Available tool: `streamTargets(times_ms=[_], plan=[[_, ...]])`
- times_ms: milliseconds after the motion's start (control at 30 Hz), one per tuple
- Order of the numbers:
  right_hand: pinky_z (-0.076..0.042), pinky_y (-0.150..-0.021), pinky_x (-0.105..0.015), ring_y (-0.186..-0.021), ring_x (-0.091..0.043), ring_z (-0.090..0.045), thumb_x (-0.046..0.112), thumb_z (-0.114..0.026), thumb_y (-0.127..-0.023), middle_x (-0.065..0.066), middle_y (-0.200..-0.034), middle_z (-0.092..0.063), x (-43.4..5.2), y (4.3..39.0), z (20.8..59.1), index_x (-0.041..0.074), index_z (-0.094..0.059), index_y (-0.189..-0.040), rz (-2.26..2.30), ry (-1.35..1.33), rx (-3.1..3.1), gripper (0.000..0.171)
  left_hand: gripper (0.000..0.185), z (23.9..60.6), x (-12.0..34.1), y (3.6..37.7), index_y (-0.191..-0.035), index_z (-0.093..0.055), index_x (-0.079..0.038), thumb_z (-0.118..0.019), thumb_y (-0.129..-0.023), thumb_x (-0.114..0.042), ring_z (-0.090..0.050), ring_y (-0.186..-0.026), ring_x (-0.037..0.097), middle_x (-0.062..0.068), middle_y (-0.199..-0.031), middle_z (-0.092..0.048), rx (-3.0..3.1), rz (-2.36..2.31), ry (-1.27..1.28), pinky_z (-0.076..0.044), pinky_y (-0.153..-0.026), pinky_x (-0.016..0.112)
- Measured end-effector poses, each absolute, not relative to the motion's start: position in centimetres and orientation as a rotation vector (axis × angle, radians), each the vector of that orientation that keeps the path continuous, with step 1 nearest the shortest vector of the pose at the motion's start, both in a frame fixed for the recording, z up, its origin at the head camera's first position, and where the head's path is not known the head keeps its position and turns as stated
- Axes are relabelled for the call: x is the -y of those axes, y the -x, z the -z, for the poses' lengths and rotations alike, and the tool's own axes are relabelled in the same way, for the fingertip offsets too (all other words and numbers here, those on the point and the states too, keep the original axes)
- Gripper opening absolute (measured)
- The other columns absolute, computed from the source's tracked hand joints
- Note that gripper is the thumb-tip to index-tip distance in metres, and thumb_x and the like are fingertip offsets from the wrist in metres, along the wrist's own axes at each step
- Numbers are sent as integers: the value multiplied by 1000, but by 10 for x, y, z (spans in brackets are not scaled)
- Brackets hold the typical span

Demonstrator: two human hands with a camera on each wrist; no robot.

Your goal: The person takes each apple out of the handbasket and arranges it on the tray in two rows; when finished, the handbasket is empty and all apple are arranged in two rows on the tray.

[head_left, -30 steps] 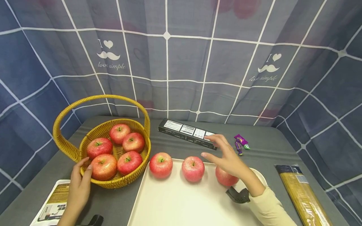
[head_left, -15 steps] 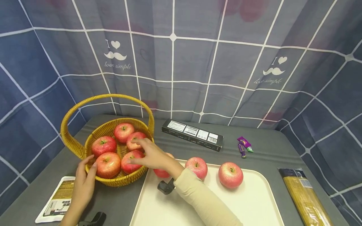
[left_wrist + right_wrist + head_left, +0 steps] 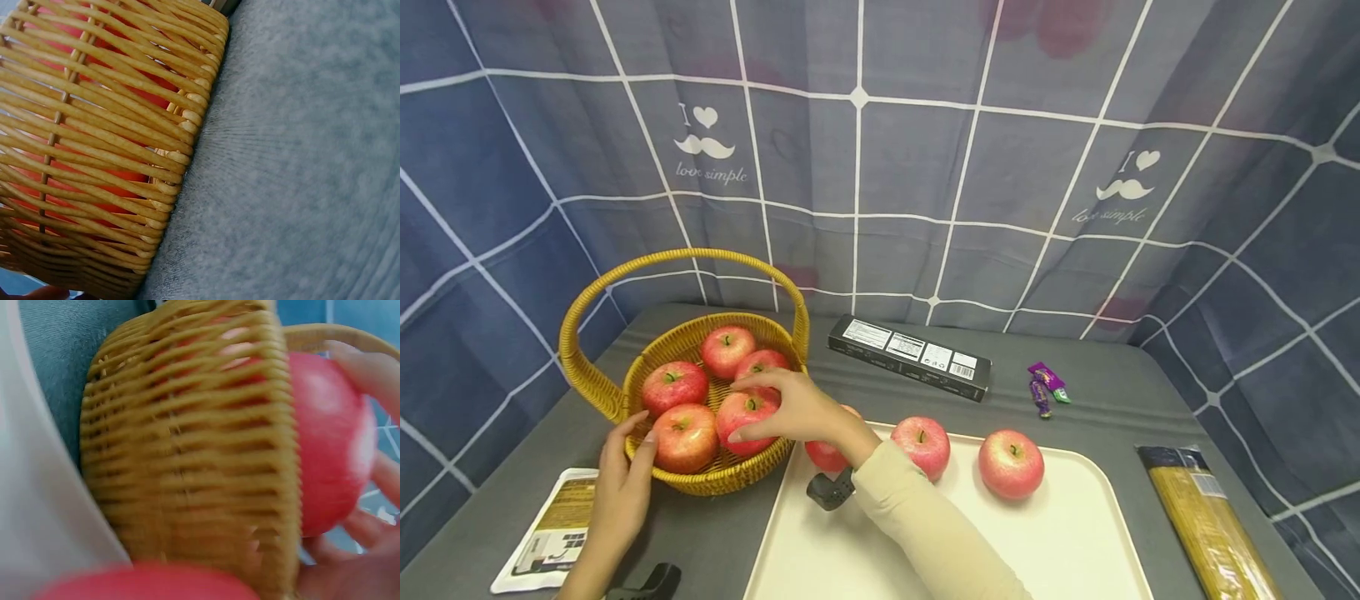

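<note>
An apple [image 3: 747, 419] in the basket [image 3: 591, 383] is gripped by the right hand [image 3: 797, 410]. The basket's rim is touched by the left hand [image 3: 625, 483], fingers straight. "I love simple" is printed on the curtain [image 3: 709, 158].

A cream long sleeve [image 3: 925, 525] and black wrist-mounted cameras [image 3: 830, 490]; hands bare.

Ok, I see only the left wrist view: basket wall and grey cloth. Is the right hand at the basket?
Observer: Yes. The right hand reaches into the basket and curls round an apple near its front.
Operator: Where is my left hand?
Observer: The left hand rests against the basket's near outer wall, fingers straight.
Operator: How many apples are out of the basket?
Observer: Three sit on the cream tray; the leftmost is partly hidden behind the right forearm.
</note>
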State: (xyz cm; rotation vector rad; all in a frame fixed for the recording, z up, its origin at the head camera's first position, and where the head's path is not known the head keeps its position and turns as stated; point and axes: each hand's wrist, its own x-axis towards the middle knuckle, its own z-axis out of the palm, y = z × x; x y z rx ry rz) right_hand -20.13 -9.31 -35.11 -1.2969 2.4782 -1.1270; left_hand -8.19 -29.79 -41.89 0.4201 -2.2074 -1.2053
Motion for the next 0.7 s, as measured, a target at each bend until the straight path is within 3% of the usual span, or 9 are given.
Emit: streamTargets(times_ms=[200,500,600,700], plan=[[-41,-92,-26,-109,-3,-47,35,-79,-66,11,-118,-53,33,205,327,26,-60,-118,1494,1253,-2412,56,37,419,298,83,-129,-44,-7,-43,-94,-18,-28,-106,-10,8,-117,-42,2207,1199,-414,-21,-93,14],[-45,-87,-29,-107,-8,-49,29,-81,-65,7,-116,-54,-128,214,320,27,-62,-114,1422,979,-2728,53,39,417,297,83,-131,-41,-6,-41,-95,-19,-31,-120,26,14,-125,-40,2238,1224,-422,-20,-101,27],[-42,-86,-24,-104,-2,-48,28,-80,-67,5,-116,-54,-181,211,327,24,-61,-116,1320,829,-2883,52,39,416,298,83,-131,-41,-5,-41,-95,-19,-31,-122,23,16,-126,-39,2231,1224,-422,-19,-103,26],[-42,-81,-17,-99,5,-47,25,-79,-68,4,-115,-53,-225,202,337,21,-60,-116,1204,725,-2988,52,38,417,298,82,-131,-41,-5,-41,-95,-19,-31,-122,10,16,-126,-39,2227,1228,-429,-19,-103,26]])
